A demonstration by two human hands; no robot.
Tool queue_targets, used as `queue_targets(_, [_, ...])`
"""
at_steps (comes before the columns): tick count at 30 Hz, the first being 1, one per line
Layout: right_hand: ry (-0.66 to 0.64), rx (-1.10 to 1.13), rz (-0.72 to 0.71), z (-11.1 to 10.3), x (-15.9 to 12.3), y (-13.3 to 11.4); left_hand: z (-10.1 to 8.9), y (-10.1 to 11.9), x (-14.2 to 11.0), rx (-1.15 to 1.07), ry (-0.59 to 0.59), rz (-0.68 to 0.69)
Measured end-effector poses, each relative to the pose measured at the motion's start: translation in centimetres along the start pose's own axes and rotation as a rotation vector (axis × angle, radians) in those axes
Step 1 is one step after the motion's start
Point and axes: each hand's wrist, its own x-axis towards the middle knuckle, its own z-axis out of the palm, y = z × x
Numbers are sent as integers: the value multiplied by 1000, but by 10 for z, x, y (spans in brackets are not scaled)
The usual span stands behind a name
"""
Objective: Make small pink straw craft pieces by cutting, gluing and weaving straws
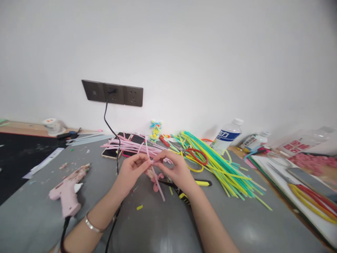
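Observation:
At the middle of the table, my left hand (134, 172) pinches a long pink pipe cleaner (158, 184) between thumb and fingertips. My right hand (175, 168) meets it there, thumb and forefinger closed on the same stem. One end of the stem rises above my fingers and the other slants down toward me. Just below my hands lies a small curled pink piece (156, 187). A black-and-yellow handled tool (204, 183) is partly hidden under my right hand. Behind my hands spreads a bundle of pink pipe cleaners (126, 144).
Right of my hands lie green and yellow pipe cleaners (221, 168) and red-and-yellow scissors (197, 157). A pink glue gun (67, 193) rests at left, its cord trailing forward. Bottles (228, 135) stand along the wall; a black cable (105, 116) drops from the socket (113, 94).

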Motion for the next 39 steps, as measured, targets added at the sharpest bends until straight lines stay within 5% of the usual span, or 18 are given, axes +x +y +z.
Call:
queue_targets(7, [28, -67, -45, 1, -1, 4, -1, -4, 1, -58, 28, -5])
queue_targets(16, [65, 77, 69, 4, 1, 2, 0, 2, 0, -17, 67, -37])
queue_targets(29, [37, -181, -187, 1, -1, 9, -1, -1, 0, -128, 32, -68])
queue_targets(39, [56, -93, -97, 1, -1, 4, -1, -3, -1, -164, -7, -35])
